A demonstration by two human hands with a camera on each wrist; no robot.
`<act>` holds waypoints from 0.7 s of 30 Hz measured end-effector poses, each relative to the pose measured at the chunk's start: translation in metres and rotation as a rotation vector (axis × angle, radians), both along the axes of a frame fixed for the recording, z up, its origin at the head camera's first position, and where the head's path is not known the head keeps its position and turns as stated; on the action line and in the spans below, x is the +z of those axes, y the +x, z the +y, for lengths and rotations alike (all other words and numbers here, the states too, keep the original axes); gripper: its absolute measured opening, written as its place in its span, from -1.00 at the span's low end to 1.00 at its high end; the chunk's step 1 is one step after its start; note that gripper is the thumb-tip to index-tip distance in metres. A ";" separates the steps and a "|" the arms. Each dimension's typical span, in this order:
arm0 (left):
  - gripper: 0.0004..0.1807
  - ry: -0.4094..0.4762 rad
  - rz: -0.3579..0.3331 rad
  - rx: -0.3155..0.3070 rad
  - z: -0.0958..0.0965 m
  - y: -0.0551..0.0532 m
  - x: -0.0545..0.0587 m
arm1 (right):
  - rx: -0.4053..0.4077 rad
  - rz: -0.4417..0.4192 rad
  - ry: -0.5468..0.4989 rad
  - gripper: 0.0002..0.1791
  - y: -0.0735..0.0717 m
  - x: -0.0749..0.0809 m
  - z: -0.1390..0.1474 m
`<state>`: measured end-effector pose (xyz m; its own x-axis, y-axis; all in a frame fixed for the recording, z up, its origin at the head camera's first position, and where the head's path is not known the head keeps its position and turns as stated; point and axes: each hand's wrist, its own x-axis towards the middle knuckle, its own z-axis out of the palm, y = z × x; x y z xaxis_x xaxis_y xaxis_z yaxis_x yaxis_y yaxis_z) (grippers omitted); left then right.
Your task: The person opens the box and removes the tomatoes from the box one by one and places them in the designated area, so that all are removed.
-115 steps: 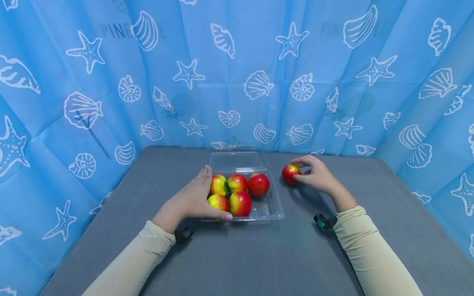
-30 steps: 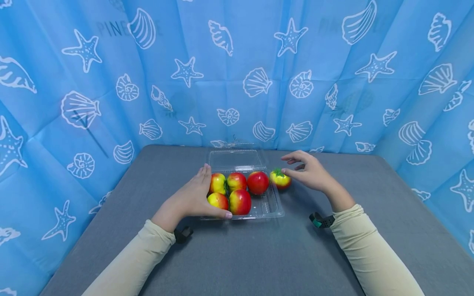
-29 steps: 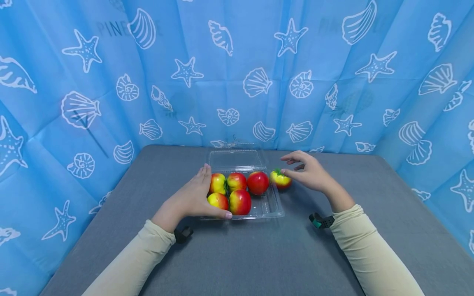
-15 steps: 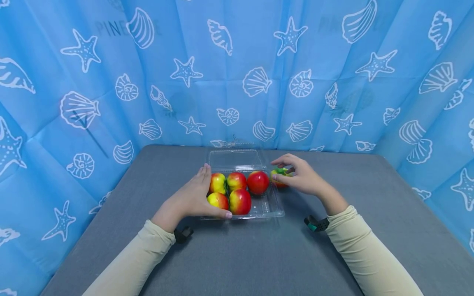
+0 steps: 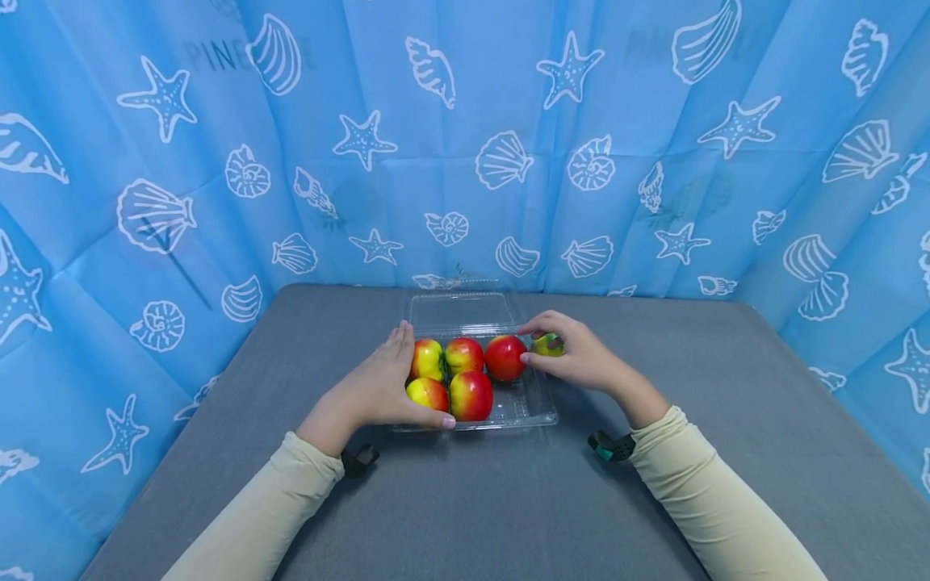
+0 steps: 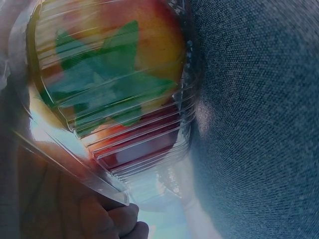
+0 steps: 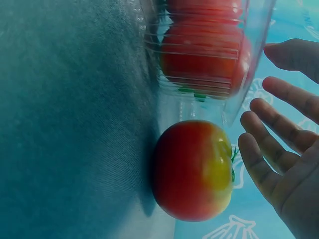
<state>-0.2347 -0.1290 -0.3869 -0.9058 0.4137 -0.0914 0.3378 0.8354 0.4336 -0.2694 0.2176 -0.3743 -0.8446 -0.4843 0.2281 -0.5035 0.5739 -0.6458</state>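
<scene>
A clear plastic clamshell box stands on the table with several red-and-yellow tomatoes in it, one being the all-red tomato at back right. My left hand rests along the box's left side, fingers straight, thumb across the front rim. In the left wrist view a tomato with a green star-shaped calyx shows through the ribbed wall. My right hand hovers at the box's right rim, its spread fingertips beside the all-red tomato and holding nothing. Another tomato sits on the table outside the box, partly hidden by that hand in the head view.
The box's clear lid is folded back behind it. A grey cloth covers the table. A blue curtain with white shells and starfish hangs behind. Dark straps are on both wrists.
The right hand brought the loose tomato left beside the box, let go of it, and then moved further left to the back-right tomato. The left hand stayed in place.
</scene>
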 end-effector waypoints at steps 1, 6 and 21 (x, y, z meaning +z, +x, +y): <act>0.70 0.001 0.000 0.000 0.000 0.000 0.000 | 0.001 0.001 0.001 -0.59 0.000 -0.001 -0.001; 0.70 0.005 0.005 -0.002 0.000 0.000 -0.001 | 0.008 -0.003 -0.002 -0.59 0.001 -0.003 -0.003; 0.70 0.006 -0.004 0.000 0.000 0.000 0.000 | 0.018 -0.004 0.027 -0.56 0.004 -0.004 -0.006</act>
